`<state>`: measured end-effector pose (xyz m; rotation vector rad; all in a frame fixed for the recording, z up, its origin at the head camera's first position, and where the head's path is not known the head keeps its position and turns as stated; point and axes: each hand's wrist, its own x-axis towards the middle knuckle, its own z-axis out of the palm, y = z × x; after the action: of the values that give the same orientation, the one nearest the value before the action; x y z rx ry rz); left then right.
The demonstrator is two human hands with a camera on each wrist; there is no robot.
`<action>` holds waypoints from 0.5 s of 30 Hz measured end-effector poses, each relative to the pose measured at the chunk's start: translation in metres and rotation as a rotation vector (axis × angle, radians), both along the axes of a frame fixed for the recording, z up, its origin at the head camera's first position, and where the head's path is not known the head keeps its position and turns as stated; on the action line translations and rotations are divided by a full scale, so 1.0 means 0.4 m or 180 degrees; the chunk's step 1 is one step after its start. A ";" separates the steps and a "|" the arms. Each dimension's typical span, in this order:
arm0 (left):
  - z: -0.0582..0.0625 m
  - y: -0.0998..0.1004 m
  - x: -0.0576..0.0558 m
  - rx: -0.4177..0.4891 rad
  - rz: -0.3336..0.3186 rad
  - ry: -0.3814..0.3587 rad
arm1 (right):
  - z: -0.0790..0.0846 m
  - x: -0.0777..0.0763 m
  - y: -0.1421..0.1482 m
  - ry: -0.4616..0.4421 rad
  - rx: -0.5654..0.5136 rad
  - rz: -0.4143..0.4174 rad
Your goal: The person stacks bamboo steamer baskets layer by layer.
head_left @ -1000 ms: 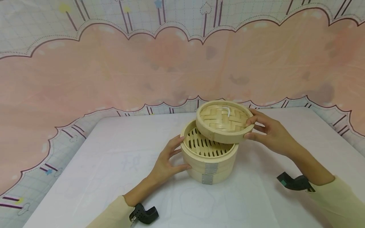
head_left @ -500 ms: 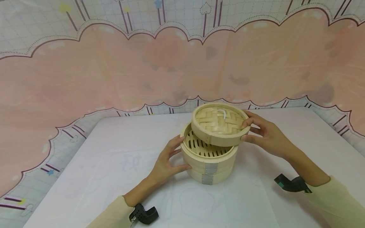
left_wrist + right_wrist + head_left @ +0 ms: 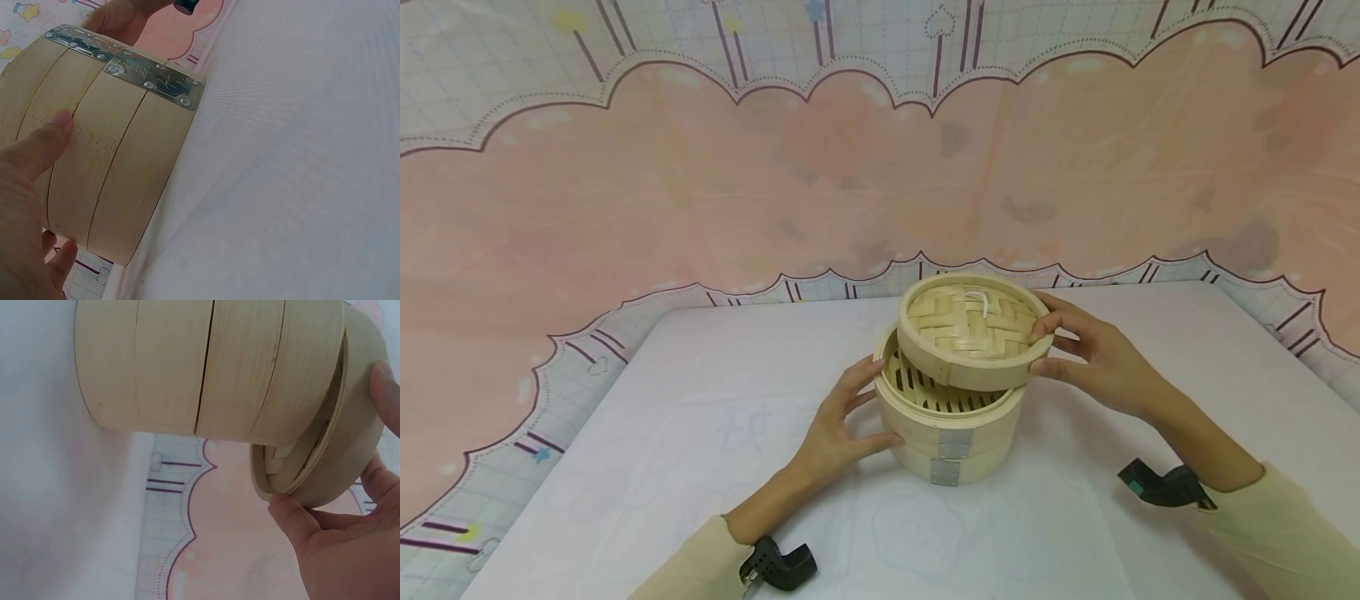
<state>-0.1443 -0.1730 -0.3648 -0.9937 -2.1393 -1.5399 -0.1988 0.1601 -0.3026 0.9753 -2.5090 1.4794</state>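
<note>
A round bamboo steamer point(image 3: 917, 437) with metal plates on its side stands on the white table. My left hand point(image 3: 835, 421) grips its left side, thumb in front and fingers behind; the left wrist view shows the thumb point(image 3: 47, 140) pressed on the bamboo wall. My right hand point(image 3: 1097, 358) holds the woven steamer lid point(image 3: 966, 325) by its right edge, fingers on top and thumb below. Tilted, the lid covers the back of the steamer's opening, leaving part of the slatted rack point(image 3: 925, 392) showing in front. In the right wrist view, the lid's underside point(image 3: 294, 453) partly shows.
The white table point(image 3: 685, 467) spreads around the steamer on all sides. Behind it hangs a peach and white patterned cloth point(image 3: 775, 192). Black wrist cameras sit on the left wrist point(image 3: 778, 564) and the right wrist point(image 3: 1165, 485).
My right hand has moved the lid left and slightly down, so it overlaps more of the steamer's opening. The left hand and the steamer have stayed in place.
</note>
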 end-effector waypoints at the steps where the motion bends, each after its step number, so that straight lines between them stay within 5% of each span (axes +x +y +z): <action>1: 0.000 0.000 0.000 -0.0001 0.0003 0.0003 | -0.001 0.000 -0.001 -0.0009 -0.0004 -0.0001; 15: -0.003 0.006 0.002 0.0068 -0.0047 0.0238 | -0.010 0.007 -0.010 -0.0035 -0.0017 0.0057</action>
<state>-0.1435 -0.1707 -0.3660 -1.0456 -2.0650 -1.5049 -0.1961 0.1561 -0.3065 0.9941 -2.5092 1.4998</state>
